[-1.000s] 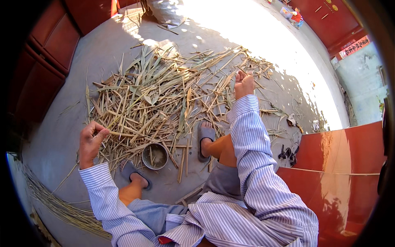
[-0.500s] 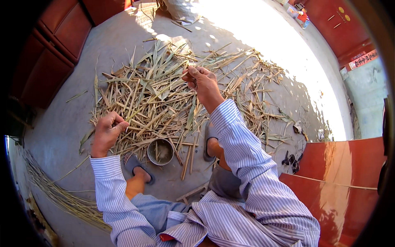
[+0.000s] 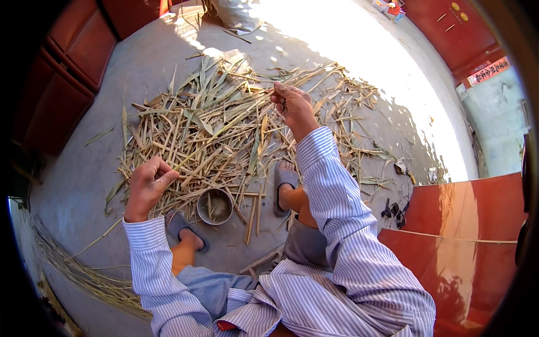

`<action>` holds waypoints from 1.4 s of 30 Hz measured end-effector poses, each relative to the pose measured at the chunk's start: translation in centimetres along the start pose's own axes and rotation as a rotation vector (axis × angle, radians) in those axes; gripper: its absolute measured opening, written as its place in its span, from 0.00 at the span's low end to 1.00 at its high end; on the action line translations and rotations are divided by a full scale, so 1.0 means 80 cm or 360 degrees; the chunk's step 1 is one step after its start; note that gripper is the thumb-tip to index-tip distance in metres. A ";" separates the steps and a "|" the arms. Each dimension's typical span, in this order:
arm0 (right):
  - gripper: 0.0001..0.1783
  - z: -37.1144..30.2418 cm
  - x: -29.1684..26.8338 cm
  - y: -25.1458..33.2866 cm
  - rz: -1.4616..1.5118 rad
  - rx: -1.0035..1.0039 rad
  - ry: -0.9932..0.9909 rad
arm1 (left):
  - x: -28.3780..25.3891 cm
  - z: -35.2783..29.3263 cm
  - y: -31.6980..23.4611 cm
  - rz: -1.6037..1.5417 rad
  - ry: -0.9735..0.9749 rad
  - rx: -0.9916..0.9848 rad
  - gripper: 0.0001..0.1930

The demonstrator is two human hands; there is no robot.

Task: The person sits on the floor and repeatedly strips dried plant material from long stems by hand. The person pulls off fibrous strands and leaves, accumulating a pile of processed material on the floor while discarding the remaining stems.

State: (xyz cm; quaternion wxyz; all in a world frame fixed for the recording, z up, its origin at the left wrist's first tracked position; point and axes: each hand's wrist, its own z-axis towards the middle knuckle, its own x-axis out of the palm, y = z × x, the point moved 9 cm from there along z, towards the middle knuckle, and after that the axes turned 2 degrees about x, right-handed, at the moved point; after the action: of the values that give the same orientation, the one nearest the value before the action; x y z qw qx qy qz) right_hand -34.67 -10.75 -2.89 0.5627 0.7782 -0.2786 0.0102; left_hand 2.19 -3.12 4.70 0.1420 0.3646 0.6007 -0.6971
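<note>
While a thin stalk (image 3: 224, 130) is pinched by the left hand (image 3: 148, 185), right hand (image 3: 294, 106) held over strewn stems (image 3: 168, 135), its grip unclear

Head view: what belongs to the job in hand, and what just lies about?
Job, probably:
- left hand
- right hand
- long thin yellow-green stalk
- dry tan leaf heap
- long greenish stalk bundle

Lying about, apparently:
- crumpled black scraps
- bulky whitish sack

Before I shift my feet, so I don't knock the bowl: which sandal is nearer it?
The left foot's sandal, close beside the bowl; the right foot's sandal stands farther off, with stalks between.
</note>
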 end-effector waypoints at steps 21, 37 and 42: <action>0.24 0.062 -0.253 -0.001 0.0348 0.0250 -0.0830 | -0.025 -0.035 0.032 -0.0039 -0.0113 -0.0035 0.08; 0.16 0.031 -0.126 0.016 -0.0714 -0.0381 -0.0210 | -0.044 -0.020 -0.097 0.0786 -0.0117 0.0586 0.13; 0.17 -0.098 0.008 0.084 -0.1934 -0.1249 -0.0248 | -0.046 0.003 -0.118 0.0933 -0.0126 0.0691 0.14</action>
State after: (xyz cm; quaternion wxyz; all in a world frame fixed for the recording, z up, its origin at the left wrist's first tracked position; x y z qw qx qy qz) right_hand -34.77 -5.55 6.07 0.6853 0.5348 0.1802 -0.4604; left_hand -1.36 -1.97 14.10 0.2782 0.5157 0.3029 -0.7516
